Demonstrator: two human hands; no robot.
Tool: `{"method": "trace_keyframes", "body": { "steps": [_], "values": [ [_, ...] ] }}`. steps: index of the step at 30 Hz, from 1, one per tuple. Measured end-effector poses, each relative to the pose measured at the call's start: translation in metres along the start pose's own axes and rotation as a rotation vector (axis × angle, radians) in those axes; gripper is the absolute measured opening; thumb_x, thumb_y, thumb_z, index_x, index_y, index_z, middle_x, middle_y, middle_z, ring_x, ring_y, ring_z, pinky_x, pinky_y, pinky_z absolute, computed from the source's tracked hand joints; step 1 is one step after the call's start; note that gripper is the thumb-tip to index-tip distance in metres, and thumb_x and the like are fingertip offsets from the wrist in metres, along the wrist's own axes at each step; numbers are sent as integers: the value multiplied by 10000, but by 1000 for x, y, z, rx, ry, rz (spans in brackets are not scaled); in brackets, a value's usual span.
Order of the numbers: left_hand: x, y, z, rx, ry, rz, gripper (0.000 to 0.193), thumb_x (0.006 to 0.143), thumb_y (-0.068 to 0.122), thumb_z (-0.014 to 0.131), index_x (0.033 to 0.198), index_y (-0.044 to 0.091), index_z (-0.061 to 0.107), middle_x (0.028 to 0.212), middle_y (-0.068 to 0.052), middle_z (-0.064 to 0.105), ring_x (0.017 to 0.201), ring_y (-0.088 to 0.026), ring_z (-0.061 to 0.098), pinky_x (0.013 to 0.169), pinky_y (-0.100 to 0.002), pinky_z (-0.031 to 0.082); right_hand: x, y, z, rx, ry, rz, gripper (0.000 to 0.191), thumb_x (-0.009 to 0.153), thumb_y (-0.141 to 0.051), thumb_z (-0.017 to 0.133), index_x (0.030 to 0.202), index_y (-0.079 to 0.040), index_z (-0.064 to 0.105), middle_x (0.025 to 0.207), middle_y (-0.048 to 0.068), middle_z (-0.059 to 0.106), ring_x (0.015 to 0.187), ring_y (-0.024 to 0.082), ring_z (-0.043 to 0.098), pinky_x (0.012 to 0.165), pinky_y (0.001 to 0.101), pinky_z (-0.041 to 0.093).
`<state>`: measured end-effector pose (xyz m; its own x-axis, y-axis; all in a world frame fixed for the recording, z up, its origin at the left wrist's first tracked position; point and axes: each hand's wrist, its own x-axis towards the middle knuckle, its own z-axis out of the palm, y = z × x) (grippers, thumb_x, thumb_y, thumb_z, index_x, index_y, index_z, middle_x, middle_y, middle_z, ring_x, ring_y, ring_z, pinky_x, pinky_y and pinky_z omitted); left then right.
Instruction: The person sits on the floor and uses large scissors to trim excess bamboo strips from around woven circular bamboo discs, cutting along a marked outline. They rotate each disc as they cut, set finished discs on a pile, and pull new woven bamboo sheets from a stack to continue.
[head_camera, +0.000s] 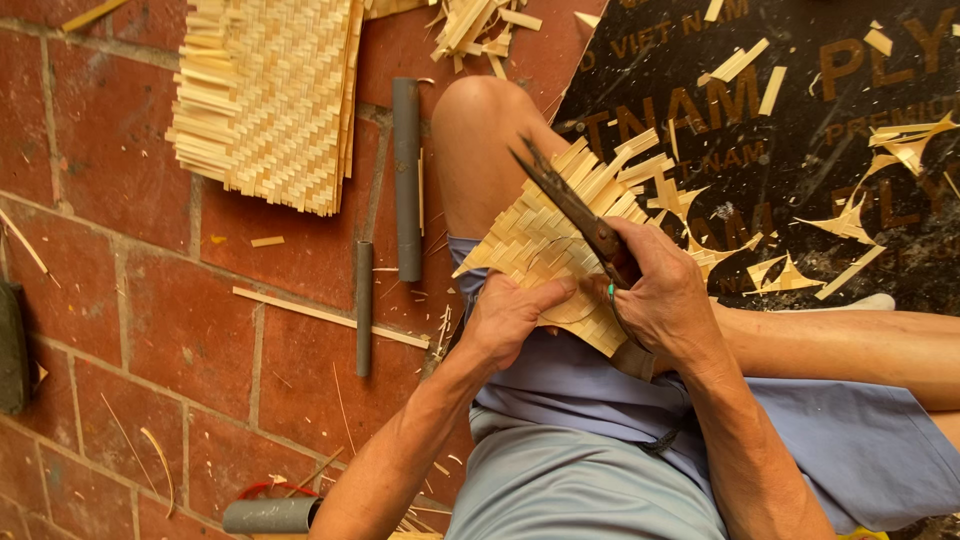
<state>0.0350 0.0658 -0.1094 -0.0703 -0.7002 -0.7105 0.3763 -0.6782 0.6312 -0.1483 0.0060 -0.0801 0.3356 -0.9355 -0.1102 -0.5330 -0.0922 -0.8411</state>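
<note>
A small woven bamboo mat piece (545, 235) rests on my lap, pale yellow with loose strip ends fanning out to the upper right. My left hand (510, 315) grips its lower edge, thumb pressed on the weave. My right hand (665, 295) is closed on a pair of dark, rusty scissors (570, 205), whose blades point up and left across the mat. A pencilled curve shows on the weave near my left thumb.
A larger woven mat (270, 95) lies on the red brick floor at upper left. Two grey tubes (406, 180) (364, 305) lie beside my knee, another (270, 515) at the bottom. A dark printed board (800, 130) at right is littered with bamboo offcuts (905, 140).
</note>
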Motion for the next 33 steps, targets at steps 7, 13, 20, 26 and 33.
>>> {"method": "trace_keyframes", "body": {
  "steps": [7, 13, 20, 26, 33],
  "values": [
    [-18, 27, -3, -403, -43, 274, 394, 937, 17, 703, 1320, -17, 619, 1223, -108, 705, 1113, -222, 677, 994, -378, 550, -51, 6, -30, 586, 366, -39, 575, 997, -157, 738, 1492, 33, 516, 1085, 32, 637, 947, 101, 598, 875, 232, 499],
    [0, 73, 53, -718, -19, 646, 484, 936, 24, 739, 1386, 74, 570, 1299, -56, 657, 1206, -204, 617, 1084, -397, 492, -71, 3, -15, 591, 401, -68, 668, 990, -295, 633, 1548, 21, 445, 1235, 75, 568, 1036, 146, 570, 932, 299, 471],
    [-3, 74, 128, -783, -69, 636, 412, 963, 34, 743, 1344, 31, 586, 1252, -76, 675, 1151, -220, 633, 1052, -429, 497, -70, 0, -16, 627, 181, 82, 880, 954, -527, 617, 1582, 41, 379, 1324, 147, 590, 1083, 225, 557, 967, 354, 461],
    [-10, 67, 153, -730, -79, 580, 411, 964, 66, 732, 1343, 69, 573, 1242, -71, 666, 1142, -218, 621, 1025, -407, 506, -56, -7, -17, 657, 290, 2, 956, 987, -658, 561, 1536, 106, 391, 1428, 168, 540, 1317, 244, 516, 1129, 374, 405],
    [-10, 69, 160, -706, -31, 552, 419, 936, 64, 711, 1329, 89, 567, 1219, -50, 675, 1103, -171, 648, 1002, -353, 534, -59, -6, -9, 551, 393, 14, 829, 1022, -644, 512, 1418, 84, 524, 1298, 154, 641, 1194, 210, 601, 1016, 332, 485]
  ]
}}
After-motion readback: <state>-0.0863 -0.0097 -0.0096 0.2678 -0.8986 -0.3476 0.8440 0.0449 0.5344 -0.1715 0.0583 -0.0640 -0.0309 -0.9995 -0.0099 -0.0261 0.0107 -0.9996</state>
